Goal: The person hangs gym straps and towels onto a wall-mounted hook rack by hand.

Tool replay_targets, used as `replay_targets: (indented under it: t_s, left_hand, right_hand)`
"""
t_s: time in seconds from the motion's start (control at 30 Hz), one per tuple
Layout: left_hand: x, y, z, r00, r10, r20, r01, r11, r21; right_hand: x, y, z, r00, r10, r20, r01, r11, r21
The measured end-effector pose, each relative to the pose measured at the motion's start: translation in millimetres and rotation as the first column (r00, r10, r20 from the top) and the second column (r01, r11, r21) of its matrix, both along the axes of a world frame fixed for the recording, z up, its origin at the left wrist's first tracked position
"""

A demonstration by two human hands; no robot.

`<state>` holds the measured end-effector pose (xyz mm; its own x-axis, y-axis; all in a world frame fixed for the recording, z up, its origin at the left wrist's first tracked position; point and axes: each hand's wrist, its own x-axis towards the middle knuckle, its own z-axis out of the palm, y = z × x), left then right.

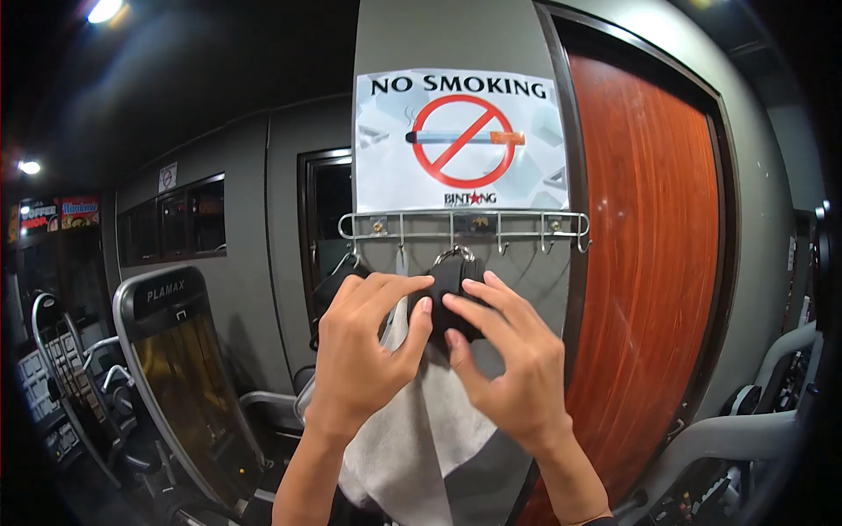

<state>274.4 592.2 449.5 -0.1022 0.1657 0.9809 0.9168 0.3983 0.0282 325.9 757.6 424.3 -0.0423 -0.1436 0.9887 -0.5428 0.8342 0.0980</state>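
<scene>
A black padded cuff strap [448,279], which looks like a gym ankle strap, hangs by its metal rings [456,254] from the wire hook rack [430,235]. My left hand [361,346] pinches the strap's left side, thumb and index finger bent against it. From the right, my right hand [513,355] has its fingertips and thumb on the strap's front and lower edge. Both hands partly cover the strap. Behind and below them hangs a light grey towel [417,438]. Another black item [338,282] hangs from the rack's left end, partly behind my left hand.
A no-smoking sign [460,140] is on the wall above the rack. To the right is a reddish-brown wooden door [640,263]. A gym machine [180,368] stands at left, and grey machine frames [728,438] are at lower right.
</scene>
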Motion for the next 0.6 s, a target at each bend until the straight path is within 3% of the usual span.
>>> replay_targets:
  t_s: [0.1,0.33,0.43,0.6]
  left_hand:
    - [7.8,-22.8,-26.3,1.0,-0.007,-0.008,0.008,0.999,0.046]
    - [26.5,-98.3,-107.4,0.968,0.064,0.243,-0.076,0.996,0.041]
    - [43.6,-134.6,-152.7,0.923,0.112,0.368,-0.149,0.986,0.072]
    - [64.8,-189.1,-215.9,0.806,0.187,0.561,-0.296,0.949,0.109]
  right_hand:
    - [7.8,-24.2,-26.3,0.999,0.015,0.028,-0.016,0.998,0.053]
    - [21.1,-95.2,-117.9,0.96,0.165,0.225,-0.199,0.97,0.139]
    - [22.9,-133.8,-159.8,0.846,0.374,0.38,-0.398,0.917,-0.016]
    - [10.3,-189.3,-203.2,0.616,0.541,0.573,-0.505,0.829,-0.24]
